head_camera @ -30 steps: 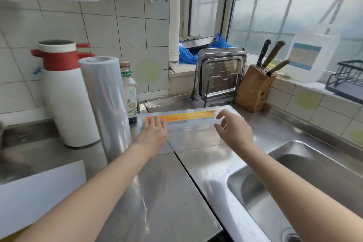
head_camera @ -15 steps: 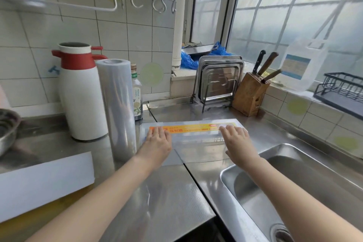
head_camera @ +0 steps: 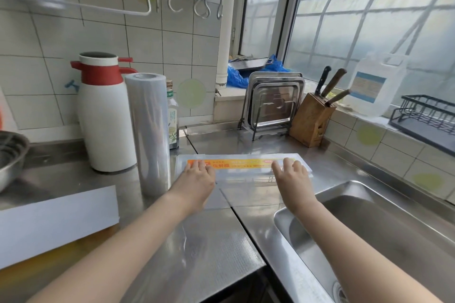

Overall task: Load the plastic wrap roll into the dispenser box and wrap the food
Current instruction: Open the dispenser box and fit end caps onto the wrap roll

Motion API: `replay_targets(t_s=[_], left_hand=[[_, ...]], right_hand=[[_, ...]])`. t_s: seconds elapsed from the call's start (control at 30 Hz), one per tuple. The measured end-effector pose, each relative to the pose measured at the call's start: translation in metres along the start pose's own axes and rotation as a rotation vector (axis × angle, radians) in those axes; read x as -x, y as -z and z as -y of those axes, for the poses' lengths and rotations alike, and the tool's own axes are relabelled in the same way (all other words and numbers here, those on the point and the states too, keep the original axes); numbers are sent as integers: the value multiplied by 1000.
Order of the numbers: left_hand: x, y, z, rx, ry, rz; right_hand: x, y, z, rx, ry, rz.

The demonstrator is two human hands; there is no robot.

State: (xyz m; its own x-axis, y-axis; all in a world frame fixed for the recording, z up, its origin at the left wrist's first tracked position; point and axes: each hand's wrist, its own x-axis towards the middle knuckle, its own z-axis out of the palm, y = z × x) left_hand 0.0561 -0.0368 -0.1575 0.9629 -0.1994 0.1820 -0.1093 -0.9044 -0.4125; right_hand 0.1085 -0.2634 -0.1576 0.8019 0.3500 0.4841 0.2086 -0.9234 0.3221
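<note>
Head view, the only one: your left hand (head_camera: 197,181) and right hand (head_camera: 294,181) both lie flat on the dispenser box (head_camera: 243,167), fingers straight and spread, palms down near its two ends. Neither hand grips anything; you're just pressing on the lid. The box sits lengthwise across the steel counter (head_camera: 209,248), just behind the sink (head_camera: 369,224), with an orange-yellow label along its top. It looks like thin clear plastic: light, a bit flexible, and likely to skate on the steel, so keep one hand pinning it while the other works the lid edge. I can't tell if the lid is latched or where the hinge is. The plastic wrap roll (head_camera: 149,130) stands upright just left of the box, near your left forearm, between the thermos (head_camera: 105,115) and a small bottle (head_camera: 173,120). It's not loaded yet. Expect the roll to be heavier than it looks, stiff along the core, slick on the outer film, and tippy standing on end. Take it round the middle with a full wrap of the fingers, not by the top rim. No food is in view that I can identify.
</note>
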Motion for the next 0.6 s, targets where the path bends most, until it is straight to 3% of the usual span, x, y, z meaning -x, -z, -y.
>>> replay_targets(t_s=[0.43,0.6], left_hand=[[-2,1,5,39,-12,27],[-2,-3,4,35,-16,-8]], right_hand=[[0,-9,2,10,-25,5],[-2,-18,2,-76,-11,99]])
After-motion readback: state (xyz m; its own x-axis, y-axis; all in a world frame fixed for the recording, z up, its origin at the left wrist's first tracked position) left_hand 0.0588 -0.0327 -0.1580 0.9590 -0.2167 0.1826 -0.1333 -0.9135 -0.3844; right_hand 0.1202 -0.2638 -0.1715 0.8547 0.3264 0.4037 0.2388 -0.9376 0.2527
